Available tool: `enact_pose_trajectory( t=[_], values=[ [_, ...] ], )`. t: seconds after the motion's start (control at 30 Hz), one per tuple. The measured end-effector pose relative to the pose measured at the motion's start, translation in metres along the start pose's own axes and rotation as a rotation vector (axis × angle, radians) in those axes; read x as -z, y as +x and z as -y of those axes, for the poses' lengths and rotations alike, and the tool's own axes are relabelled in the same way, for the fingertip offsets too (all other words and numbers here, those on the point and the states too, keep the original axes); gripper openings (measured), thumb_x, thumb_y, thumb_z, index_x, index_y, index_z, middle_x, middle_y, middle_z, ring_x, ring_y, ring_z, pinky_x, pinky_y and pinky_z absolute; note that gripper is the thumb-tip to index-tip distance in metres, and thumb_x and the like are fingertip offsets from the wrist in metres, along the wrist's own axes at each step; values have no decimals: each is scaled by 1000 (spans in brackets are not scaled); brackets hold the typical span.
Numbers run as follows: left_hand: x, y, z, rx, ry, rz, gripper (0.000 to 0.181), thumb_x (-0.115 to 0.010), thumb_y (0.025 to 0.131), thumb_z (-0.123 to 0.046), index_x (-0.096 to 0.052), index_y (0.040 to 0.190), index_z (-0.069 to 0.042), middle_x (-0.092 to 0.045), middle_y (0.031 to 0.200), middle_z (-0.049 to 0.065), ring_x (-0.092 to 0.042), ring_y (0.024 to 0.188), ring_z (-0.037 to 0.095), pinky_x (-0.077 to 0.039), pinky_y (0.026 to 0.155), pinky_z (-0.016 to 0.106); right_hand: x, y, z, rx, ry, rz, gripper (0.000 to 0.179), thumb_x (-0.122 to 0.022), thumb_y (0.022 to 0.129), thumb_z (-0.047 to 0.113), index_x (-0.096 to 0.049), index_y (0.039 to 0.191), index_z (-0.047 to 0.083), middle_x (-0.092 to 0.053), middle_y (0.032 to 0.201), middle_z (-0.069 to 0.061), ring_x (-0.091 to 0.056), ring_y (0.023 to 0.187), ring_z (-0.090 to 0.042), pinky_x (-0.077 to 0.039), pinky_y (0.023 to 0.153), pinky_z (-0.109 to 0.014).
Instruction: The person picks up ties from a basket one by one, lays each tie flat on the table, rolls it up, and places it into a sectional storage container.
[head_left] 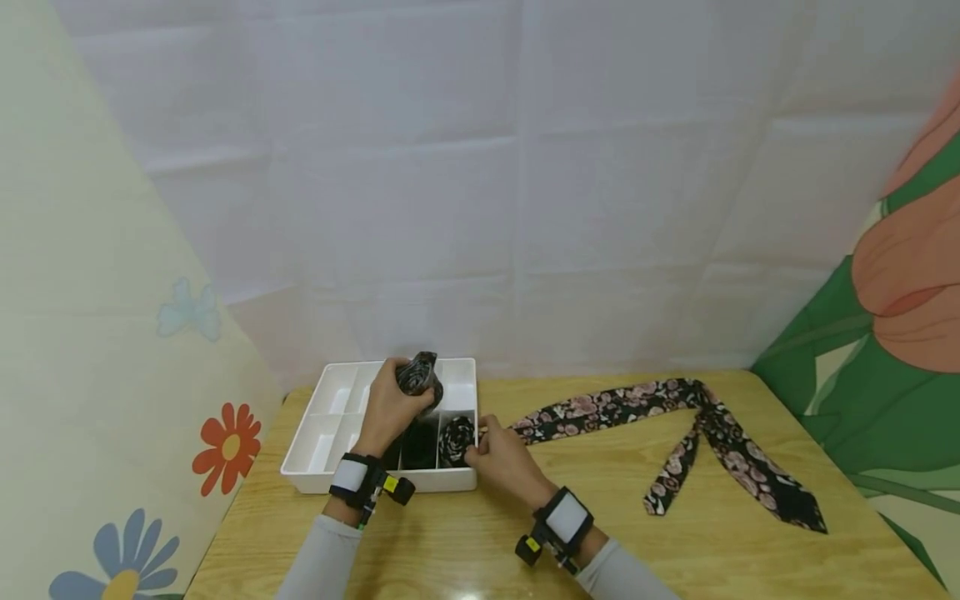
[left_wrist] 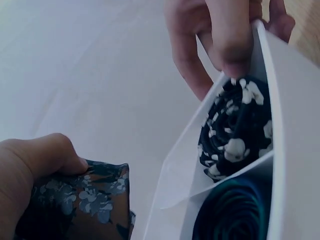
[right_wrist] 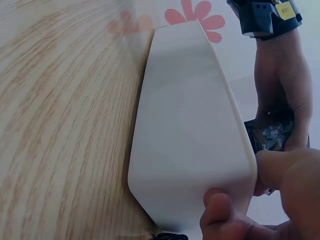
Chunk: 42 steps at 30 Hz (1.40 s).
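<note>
My left hand (head_left: 388,408) holds a rolled necktie (head_left: 417,377) above the white divided box (head_left: 450,480). Grey flowers on dark fabric show on this roll in the left wrist view. My right hand (head_left: 512,460) pinches the box's right wall, its thumb over the rim and fingers outside, as the right wrist view shows. Just inside that wall, a black tie roll with white flowers (left_wrist: 235,130) fills the front right compartment. A dark blue-green roll (left_wrist: 232,212) sits in the neighbouring compartment. Further left, the box's contents are partly hidden behind my left hand.
A black necktie with pink flowers (head_left: 600,412) lies unrolled and bent across the wooden table (head_left: 585,475), right of the box. Its near end is close to my right hand. A white sheet (head_left: 487,208) hangs behind the table, with flower-printed walls at both sides.
</note>
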<state>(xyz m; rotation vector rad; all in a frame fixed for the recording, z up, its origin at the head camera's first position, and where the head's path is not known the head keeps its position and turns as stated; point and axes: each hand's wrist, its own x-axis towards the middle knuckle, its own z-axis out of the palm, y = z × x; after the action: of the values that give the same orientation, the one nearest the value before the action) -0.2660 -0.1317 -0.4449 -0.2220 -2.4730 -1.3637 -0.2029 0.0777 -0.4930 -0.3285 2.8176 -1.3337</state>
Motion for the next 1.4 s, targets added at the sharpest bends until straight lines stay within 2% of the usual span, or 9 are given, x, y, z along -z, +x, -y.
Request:
enact_pose_trajectory(
  t=[0.17,0.5,0.63,0.93,1.1,1.3,1.4],
  values=[
    [-9,10,4,-1,4,-37,60,-82,80,-12,-56,130,8,-65,124,27,-66,111,40,-57,96,55,0,1,-2,-1,7,2,56,-68,97,14,-50,146,-8,-60,77,0,-50,59,-10,-39,54,-23],
    [-25,25,12,70,25,-56,62,-80,79,-11,-54,132,6,-65,126,27,-66,113,41,-57,96,55,0,1,-3,21,35,30,56,-66,97,15,-49,145,-8,-59,76,0,-48,58,-11,-36,54,-23],
    [-29,27,16,88,50,-60,61,-81,78,-12,-56,131,6,-65,125,27,-66,112,41,-56,98,55,0,2,-4,21,31,39,56,-66,97,15,-49,145,-8,-60,78,0,-48,59,-11,-37,55,-24],
    [-35,33,17,58,61,-78,58,-83,80,-14,-58,127,8,-66,122,28,-65,113,43,-55,100,55,0,3,-7,19,28,39,56,-66,96,15,-49,144,-7,-59,77,0,-48,59,-10,-37,55,-23],
    [-37,32,18,74,58,-68,57,-85,80,-14,-57,124,8,-66,120,28,-65,112,43,-54,99,56,-1,3,-8,20,24,39,56,-67,96,15,-49,144,-7,-59,76,1,-48,59,-10,-37,55,-23],
    [-39,31,21,114,111,-55,57,-85,81,-12,-55,126,7,-63,121,27,-64,112,42,-55,98,55,1,3,-6,19,30,46,55,-67,96,16,-48,144,-7,-58,76,1,-47,58,-11,-36,55,-23],
    [-39,31,20,105,163,-62,55,-85,81,-13,-56,124,5,-65,118,25,-65,110,41,-53,98,57,2,3,-5,16,31,47,55,-66,97,15,-48,144,-7,-58,75,1,-46,58,-11,-35,54,-23]
  ],
)
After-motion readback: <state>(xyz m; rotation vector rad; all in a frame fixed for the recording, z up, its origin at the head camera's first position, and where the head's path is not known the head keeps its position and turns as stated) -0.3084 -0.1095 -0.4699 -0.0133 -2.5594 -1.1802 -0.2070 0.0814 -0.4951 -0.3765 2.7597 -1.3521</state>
